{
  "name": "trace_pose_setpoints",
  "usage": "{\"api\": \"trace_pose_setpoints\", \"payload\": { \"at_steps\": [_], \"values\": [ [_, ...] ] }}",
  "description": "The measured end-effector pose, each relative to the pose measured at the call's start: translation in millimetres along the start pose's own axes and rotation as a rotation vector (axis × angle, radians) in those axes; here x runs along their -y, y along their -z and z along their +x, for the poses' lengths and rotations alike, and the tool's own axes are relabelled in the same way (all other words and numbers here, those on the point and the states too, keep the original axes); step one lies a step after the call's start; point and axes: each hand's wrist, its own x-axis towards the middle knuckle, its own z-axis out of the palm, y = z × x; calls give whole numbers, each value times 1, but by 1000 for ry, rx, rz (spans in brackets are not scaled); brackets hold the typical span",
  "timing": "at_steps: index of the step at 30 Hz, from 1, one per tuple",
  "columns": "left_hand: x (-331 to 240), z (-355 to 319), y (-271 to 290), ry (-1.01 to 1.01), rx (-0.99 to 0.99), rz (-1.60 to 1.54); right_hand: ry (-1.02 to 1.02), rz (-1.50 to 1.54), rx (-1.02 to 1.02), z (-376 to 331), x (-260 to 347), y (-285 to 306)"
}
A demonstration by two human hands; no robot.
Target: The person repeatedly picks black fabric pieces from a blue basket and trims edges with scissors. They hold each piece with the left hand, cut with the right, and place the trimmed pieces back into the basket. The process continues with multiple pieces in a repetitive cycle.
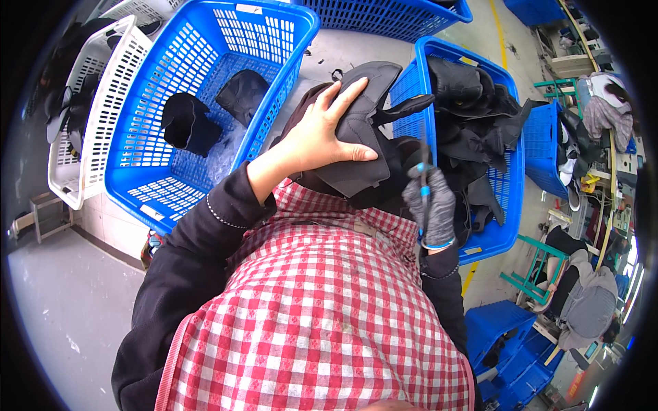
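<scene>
Seen from above, nearest is a red and white checked apron (322,315) over black sleeves. The person's left hand (317,133) is bare, with fingers spread flat and pressing on a black padded piece (360,137) held in front of the chest. The piece looks like soft, rubbery fabric, shaped and stitched, with flaps drooping off its edges. It is probably light and floppy, with a matt surface that should not slip; a flat palm on its broad middle or a pinch at a seam edge would likely hold it best.

The right hand (433,209) wears a grey glove and is closed around a small blue-handled tool (423,185), just beside the piece's lower right edge; the tool's tip is too small to make out.

Beyond the hands, to the left, a large blue basket (281,89) holds two more black pieces (188,123). To the right, another blue basket (421,96) is heaped with black pieces (473,103). A white basket (103,109) stands at the far left, on a grey floor (68,301).
</scene>
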Motion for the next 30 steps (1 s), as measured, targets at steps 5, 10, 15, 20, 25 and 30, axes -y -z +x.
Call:
{"api": "trace_pose_setpoints", "payload": {
  "at_steps": [5, 10, 15, 20, 25, 30],
  "values": [
    [18, -14, 6, -198, 25, -169, 573, -1003, 29, 13, -5, -19],
    [16, -101, 38, 626, -121, -758, 710, -892, 54, 18, -26, -35],
    [0, -97, 4, 476, -73, -1162, 681, -797, 120, 2, -37, -51],
    [-51, -21, 43, 277, -85, -947, 72, 373, 388, -18, -38, -58],
    [-84, 29, 106, -177, -10, -561, 149, 36, 364, -45, -34, -22],
    [-27, 66, 79, 137, 236, -366, -198, -23, 313, -41, -41, -1]
  ]
}}
